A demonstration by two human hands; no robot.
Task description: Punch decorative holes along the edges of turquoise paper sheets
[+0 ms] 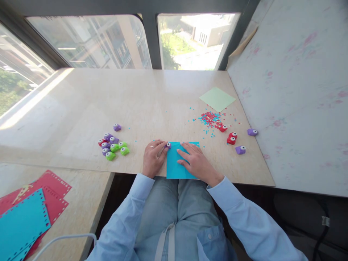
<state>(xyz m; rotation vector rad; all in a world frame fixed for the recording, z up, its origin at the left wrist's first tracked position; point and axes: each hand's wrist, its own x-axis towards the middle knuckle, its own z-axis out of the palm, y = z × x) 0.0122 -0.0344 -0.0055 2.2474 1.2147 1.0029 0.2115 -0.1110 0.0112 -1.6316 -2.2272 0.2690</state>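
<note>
A blue sheet of paper (174,168) lies at the table's front edge and overhangs it slightly. My left hand (154,156) is closed on a small purple craft punch (168,145) with an eye on top, set at the sheet's upper left corner. Part of the punch is hidden by my fingers. Flat on the sheet, my right hand (195,161) rests with its fingers spread. Small holes show along the sheet's top edge near its right corner.
Several purple, green and red punches (114,146) cluster on the left. Red and blue confetti (210,119) is heaped at right, near a pale green sheet (217,99), with red punches (232,138) and purple punches (240,149). Punched blue sheets (25,226) and red sheets (56,185) lie lower left.
</note>
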